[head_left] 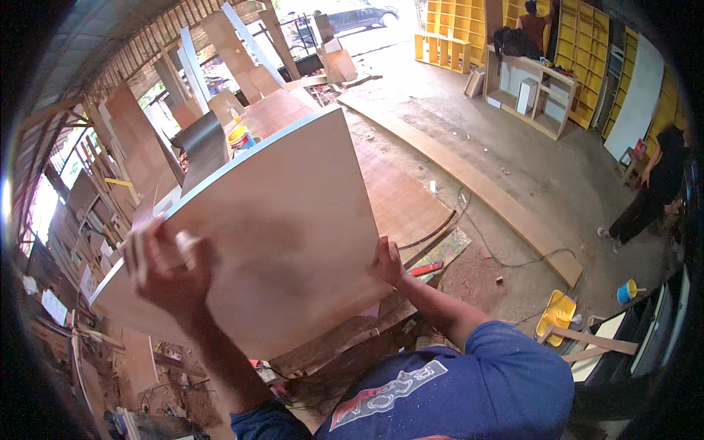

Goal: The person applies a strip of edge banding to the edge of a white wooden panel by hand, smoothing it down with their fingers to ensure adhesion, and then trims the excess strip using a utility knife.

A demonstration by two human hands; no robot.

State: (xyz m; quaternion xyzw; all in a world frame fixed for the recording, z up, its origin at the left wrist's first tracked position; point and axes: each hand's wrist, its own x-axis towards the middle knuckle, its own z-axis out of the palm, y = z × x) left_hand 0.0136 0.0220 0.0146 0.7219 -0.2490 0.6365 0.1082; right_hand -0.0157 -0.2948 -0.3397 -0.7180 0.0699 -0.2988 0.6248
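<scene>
A large brown wooden panel (293, 220) with a pale strip along its upper edge is tilted up before me. My right hand (387, 259) is closed round the panel's right edge, its thumb on the near face. At the upper left edge, my left hand (172, 268) has bent, partly blurred fingers that overlap the rim. The thumb stands apart from them, with a whitish patch at its tip. Whether this hand grips the edge is unclear. Behind the panel, a reddish-brown board (396, 194) lies on a work surface, partly hidden.
A long plank (469, 191) crosses the floor, with a black cable (506, 264) beside it. Yellow shelving (583, 62) and a cabinet (532, 95) stand at the back right. One person (645, 191) is at the right. Leaning boards (132, 139) line the left.
</scene>
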